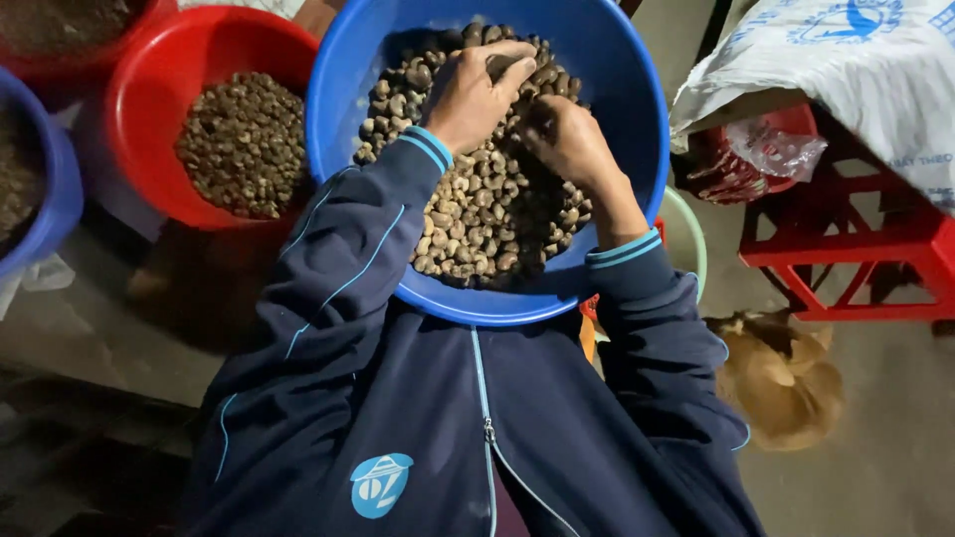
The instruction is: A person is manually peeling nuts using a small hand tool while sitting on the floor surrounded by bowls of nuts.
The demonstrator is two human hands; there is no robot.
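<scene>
Hands work inside the blue basin [637,129], which sits against the person's lap. Left hand [476,89] is cupped, its fingers curled over brown nuts [487,209]; right hand [567,139] rests on the heap, its grip not discernible. A red basin [149,89] of darker nuts stands just left. A white printed sack [856,70] lies over a red stool [856,249], far right.

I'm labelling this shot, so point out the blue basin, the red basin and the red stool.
Blue basin [637,119]: head view, on its bare inner wall at the right.
Red basin [149,89]: head view, on its inner wall left of the nuts.
Red stool [846,244]: head view, on its front top rail.
</scene>
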